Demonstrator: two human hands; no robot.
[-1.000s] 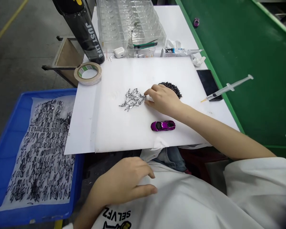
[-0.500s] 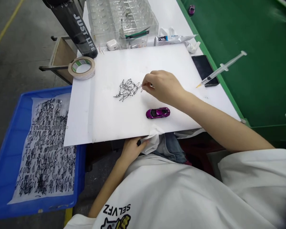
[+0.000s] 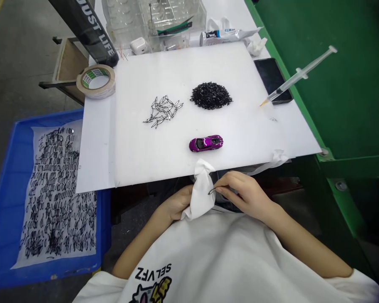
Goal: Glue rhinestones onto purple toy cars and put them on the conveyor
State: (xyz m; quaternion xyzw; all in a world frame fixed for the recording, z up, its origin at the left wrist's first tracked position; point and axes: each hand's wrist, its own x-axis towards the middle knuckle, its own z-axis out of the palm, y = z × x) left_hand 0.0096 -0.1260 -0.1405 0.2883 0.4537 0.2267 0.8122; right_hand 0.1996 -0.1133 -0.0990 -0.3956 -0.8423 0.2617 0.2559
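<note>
White cloth [image 3: 201,191] is bunched in the left hand [image 3: 176,207], whose fingers are closed around its lower end. The hand sits just below the near edge of the board [image 3: 139,160], and the top of the cloth pokes up over that edge. The right hand [image 3: 244,194] is just beside it. Its thumb and forefinger are pinched tight on 1 small dark part [image 3: 211,192], whose tip touches the cloth, and its other fingers curl loosely. Both hands are in front of the person's chest, apart from everything on the board.

On the board, a purple car [image 3: 206,143] lies roof up and side-on near the front edge. Behind it to the left is a loose cluster of pale pieces [image 3: 163,110], and behind it to the right is a black heap [image 3: 211,95]. The 2 groups are near each other but apart.

A tape roll [image 3: 95,81] lies flat at the far left corner, near a black bottle [image 3: 85,25]. A phone [image 3: 273,80] lies at the right edge. A syringe [image 3: 298,75] crosses the phone's corner, with its tip toward the board and its plunger over the green surface [image 3: 341,92]. At the far edge stand a clear box [image 3: 126,17], a white case [image 3: 138,45] and a tube [image 3: 227,33].

To the left and lower down, a blue tray [image 3: 6,210] holds a sheet [image 3: 38,134] covered with rows of small black pieces.
</note>
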